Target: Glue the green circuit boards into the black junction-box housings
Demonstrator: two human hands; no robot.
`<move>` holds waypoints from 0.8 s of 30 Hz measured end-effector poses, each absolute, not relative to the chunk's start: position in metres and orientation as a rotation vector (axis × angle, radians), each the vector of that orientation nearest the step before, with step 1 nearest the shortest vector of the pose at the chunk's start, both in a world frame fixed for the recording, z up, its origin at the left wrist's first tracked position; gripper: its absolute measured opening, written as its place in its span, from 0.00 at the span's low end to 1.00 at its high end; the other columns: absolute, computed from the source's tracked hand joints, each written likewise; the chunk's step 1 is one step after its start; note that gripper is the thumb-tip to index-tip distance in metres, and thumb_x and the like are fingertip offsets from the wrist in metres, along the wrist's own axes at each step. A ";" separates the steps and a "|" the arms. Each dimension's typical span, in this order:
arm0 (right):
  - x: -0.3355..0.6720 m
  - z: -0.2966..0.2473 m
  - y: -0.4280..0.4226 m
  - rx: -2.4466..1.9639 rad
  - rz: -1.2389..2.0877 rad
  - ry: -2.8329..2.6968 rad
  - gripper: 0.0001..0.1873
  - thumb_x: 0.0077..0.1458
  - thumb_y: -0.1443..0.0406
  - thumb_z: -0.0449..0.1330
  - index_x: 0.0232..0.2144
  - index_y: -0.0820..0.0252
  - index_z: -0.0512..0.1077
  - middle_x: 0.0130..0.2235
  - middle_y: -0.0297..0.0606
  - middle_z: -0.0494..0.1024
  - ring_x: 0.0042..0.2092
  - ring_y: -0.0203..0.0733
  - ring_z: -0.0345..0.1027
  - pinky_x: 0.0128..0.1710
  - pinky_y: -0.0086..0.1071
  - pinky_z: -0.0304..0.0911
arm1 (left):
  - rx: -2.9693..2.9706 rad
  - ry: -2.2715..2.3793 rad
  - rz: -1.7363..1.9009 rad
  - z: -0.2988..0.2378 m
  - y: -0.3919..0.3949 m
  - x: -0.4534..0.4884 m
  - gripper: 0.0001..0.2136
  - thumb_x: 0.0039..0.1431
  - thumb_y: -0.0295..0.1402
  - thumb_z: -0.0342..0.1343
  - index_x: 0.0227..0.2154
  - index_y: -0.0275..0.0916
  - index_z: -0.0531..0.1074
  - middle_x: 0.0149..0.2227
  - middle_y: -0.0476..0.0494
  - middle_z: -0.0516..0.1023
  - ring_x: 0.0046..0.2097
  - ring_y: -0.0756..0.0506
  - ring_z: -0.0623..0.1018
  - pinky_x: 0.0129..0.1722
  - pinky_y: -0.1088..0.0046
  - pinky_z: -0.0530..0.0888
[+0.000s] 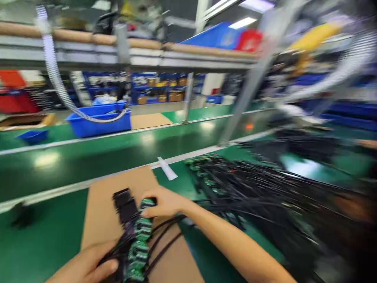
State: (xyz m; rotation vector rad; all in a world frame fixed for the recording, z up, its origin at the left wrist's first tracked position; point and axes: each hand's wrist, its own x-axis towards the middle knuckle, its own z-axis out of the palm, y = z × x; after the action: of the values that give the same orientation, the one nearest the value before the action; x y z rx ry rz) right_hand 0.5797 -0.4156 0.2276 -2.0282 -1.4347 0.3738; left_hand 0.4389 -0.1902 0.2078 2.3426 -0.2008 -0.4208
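Note:
A row of small green circuit boards [138, 251] with black cables runs along a brown cardboard sheet [103, 200]. My right hand [165, 202] is closed on the far end of this row, thumb and fingers around the last board. My left hand [94, 261] is closed around black cables at the near left side of the row; its grip is partly hidden. Beyond it, black rectangular plastic housings [126, 205] lie on the cardboard, left of the boards. Black cables [165, 232] trail from the boards to the right, passing under my right forearm.
A large pile of black cables [250, 184] with green boards covers the bench to the right. A white strip [167, 169] lies near the metal rail. Blue bins [101, 120] stand beyond the conveyor, and a blurred dark object [22, 214] lies at left.

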 end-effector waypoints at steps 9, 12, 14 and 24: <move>0.606 0.207 -0.401 -2.019 0.431 -1.322 0.23 0.49 0.54 0.66 0.45 0.57 0.70 0.37 0.36 0.73 0.36 0.39 0.66 0.35 0.32 0.60 | 2.162 0.106 -0.249 0.175 -0.165 0.461 0.24 0.62 0.53 0.42 0.27 0.36 0.69 0.24 0.49 0.71 0.26 0.50 0.69 0.27 0.76 0.65; 0.635 0.205 -0.394 -2.079 0.547 -1.144 0.35 0.44 0.55 0.69 0.51 0.60 0.64 0.39 0.38 0.73 0.31 0.37 0.66 0.30 0.30 0.61 | 2.353 0.215 -0.063 0.183 -0.143 0.478 0.22 0.64 0.47 0.39 0.28 0.37 0.69 0.26 0.47 0.72 0.27 0.48 0.71 0.27 0.75 0.65; 0.654 0.197 -0.386 -2.131 0.533 -1.117 0.17 0.52 0.60 0.62 0.42 0.62 0.68 0.34 0.37 0.74 0.30 0.37 0.66 0.29 0.30 0.60 | 2.455 0.262 0.036 0.184 -0.127 0.489 0.20 0.64 0.45 0.42 0.25 0.38 0.69 0.27 0.46 0.72 0.30 0.47 0.71 0.30 0.73 0.64; 0.655 0.169 -0.376 -2.179 0.453 -1.325 0.06 0.57 0.66 0.55 0.37 0.61 0.71 0.33 0.38 0.75 0.34 0.38 0.67 0.34 0.32 0.62 | 2.812 0.156 0.108 0.168 -0.119 0.484 0.17 0.67 0.37 0.40 0.33 0.39 0.74 0.34 0.44 0.74 0.38 0.45 0.74 0.38 0.71 0.68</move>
State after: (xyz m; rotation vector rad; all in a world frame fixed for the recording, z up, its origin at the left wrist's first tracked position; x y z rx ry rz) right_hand 0.6554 -0.3761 0.1688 -2.1791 -1.3250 0.4534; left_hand 0.4837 -0.1190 0.1683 2.8118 0.1563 0.1083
